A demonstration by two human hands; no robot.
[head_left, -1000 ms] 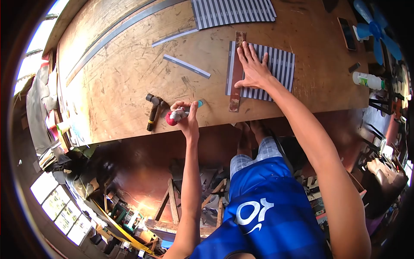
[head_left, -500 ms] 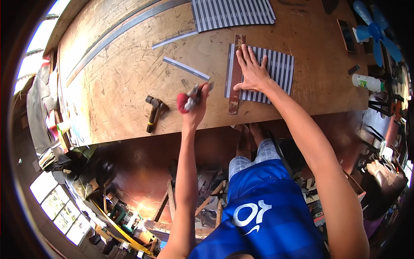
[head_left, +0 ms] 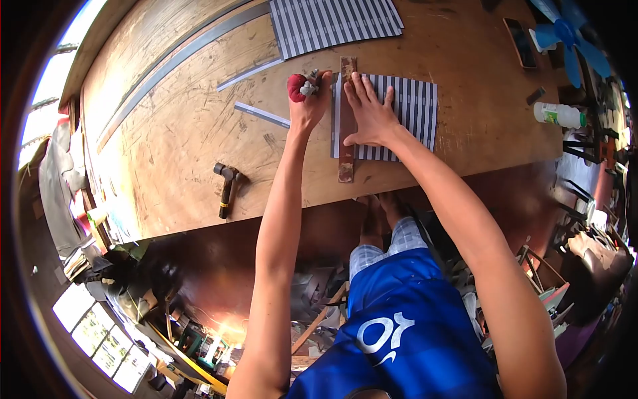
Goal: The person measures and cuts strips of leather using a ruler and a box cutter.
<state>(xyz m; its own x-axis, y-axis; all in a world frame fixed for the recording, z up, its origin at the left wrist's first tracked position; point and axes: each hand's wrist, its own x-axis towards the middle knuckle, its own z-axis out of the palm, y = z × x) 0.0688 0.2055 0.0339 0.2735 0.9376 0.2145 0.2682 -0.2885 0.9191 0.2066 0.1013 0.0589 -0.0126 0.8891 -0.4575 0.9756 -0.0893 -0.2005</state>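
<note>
My left hand [head_left: 310, 103] is closed around a knife [head_left: 297, 87] with a red and grey wrapped handle. Its blade is hidden by the hand, which is beside the upper left edge of a striped sheet [head_left: 415, 120]. Across the sheet's left part lies a rusty flat metal bar [head_left: 346, 163]. My right hand [head_left: 373, 118] lies flat with fingers spread, its fingertips and thumb on the bar and its palm over the stripes. Two narrow strips, an upper one [head_left: 249, 74] and a lower one [head_left: 262, 114], lie left of the sheet.
A hammer [head_left: 227, 189] rests on the wooden table [head_left: 166, 146] near its front edge. More striped sheets [head_left: 335, 26] lie at the back, by a long metal strip [head_left: 179, 60]. To the right are a phone [head_left: 520, 43], a blue fan [head_left: 568, 36] and a white bottle [head_left: 558, 115].
My left hand has moved up and to the right with the knife, closer to the bar's upper end. My right hand stays flat on the bar and sheet. The view has shifted slightly.
</note>
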